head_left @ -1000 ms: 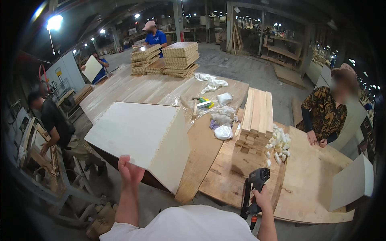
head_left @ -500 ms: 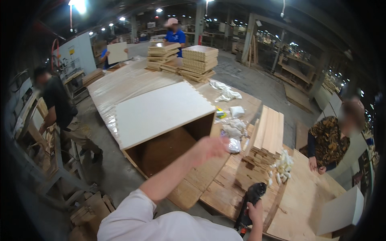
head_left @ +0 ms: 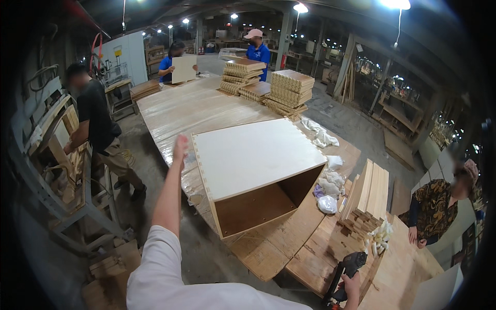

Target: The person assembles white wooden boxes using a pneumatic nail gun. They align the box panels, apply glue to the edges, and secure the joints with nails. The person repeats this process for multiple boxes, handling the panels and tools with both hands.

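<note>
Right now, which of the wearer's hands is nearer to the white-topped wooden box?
Left. The left hand, empty, is raised just off the left side of the white-topped wooden box; the right hand is farther, beyond its lower right, gripping a black nail gun.

Ahead of you stand stacks of brown panels (head_left: 293, 85), near a white cloth (head_left: 320, 134); to your right, wooden strips (head_left: 366, 192) lie piled beside pale scraps (head_left: 380, 236); a lamp (head_left: 300, 8) hangs overhead.
</note>
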The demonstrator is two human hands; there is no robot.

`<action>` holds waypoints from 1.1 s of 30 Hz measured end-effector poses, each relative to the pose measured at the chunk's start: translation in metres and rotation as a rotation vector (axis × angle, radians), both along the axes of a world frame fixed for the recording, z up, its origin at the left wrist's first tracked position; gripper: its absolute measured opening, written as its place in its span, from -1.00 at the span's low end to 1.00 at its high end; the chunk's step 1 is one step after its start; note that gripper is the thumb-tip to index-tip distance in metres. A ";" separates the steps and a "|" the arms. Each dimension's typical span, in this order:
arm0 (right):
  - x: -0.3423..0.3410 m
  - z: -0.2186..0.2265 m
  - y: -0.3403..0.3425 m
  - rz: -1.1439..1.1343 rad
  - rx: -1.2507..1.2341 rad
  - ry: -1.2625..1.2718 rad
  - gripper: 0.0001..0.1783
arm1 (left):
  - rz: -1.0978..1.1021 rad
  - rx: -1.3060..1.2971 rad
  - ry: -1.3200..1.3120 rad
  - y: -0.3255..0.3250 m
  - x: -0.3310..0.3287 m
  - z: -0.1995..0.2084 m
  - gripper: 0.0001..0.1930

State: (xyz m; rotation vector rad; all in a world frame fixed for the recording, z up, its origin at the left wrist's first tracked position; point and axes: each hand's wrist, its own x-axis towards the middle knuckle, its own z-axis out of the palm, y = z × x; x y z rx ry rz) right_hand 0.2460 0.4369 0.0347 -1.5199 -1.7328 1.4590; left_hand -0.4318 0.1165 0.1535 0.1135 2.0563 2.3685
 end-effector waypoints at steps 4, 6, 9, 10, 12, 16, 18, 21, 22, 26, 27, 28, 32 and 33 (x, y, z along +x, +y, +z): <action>0.007 0.009 -0.009 -0.024 0.035 -0.027 -0.58 | -0.263 0.072 -0.007 0.049 0.032 -0.072 -0.43; 0.004 0.003 -0.008 -0.003 0.046 -0.023 -0.58 | -0.268 0.012 0.043 0.022 0.040 -0.073 -0.36; 0.008 0.002 -0.005 -0.005 0.071 -0.075 -0.59 | -0.219 0.016 0.181 -0.017 0.086 -0.099 -0.42; 0.010 0.000 -0.006 -0.020 0.076 -0.094 -0.59 | -0.176 0.044 0.174 -0.025 0.109 -0.109 -0.44; 0.010 -0.004 -0.004 0.003 0.079 -0.058 -0.59 | -0.080 0.083 0.183 -0.044 0.158 -0.123 -0.45; 0.009 -0.007 -0.007 0.050 0.189 -0.109 -0.62 | 0.036 -0.012 0.302 -0.041 0.282 -0.133 -0.31; 0.009 -0.005 0.000 0.128 0.178 -0.069 -0.63 | -0.157 -0.056 0.362 -0.035 0.327 -0.117 -0.24; -0.014 0.032 -0.007 0.086 0.079 -0.042 -0.63 | -0.420 -0.144 0.406 -0.019 0.349 -0.110 -0.19; -0.024 0.050 -0.009 0.138 0.068 -0.016 -0.63 | -0.450 -0.139 0.338 -0.013 0.341 -0.116 -0.18; -0.060 0.165 -0.035 0.279 0.071 0.120 -0.68 | -0.395 -0.080 0.349 -0.009 0.335 -0.146 -0.14; -0.060 0.191 -0.036 0.312 0.093 0.149 -0.66 | -0.376 -0.006 0.290 -0.004 0.339 -0.139 -0.32; -0.062 0.218 -0.038 0.360 0.112 0.180 -0.65 | -0.383 -0.004 0.291 -0.002 0.339 -0.140 -0.38; -0.095 0.317 -0.046 0.543 0.097 0.151 -0.62 | -0.382 -0.054 0.349 -0.006 0.335 -0.146 -0.70; -0.108 0.332 -0.045 0.596 0.117 0.144 -0.61 | -0.377 -0.107 0.435 -0.008 0.331 -0.145 -0.72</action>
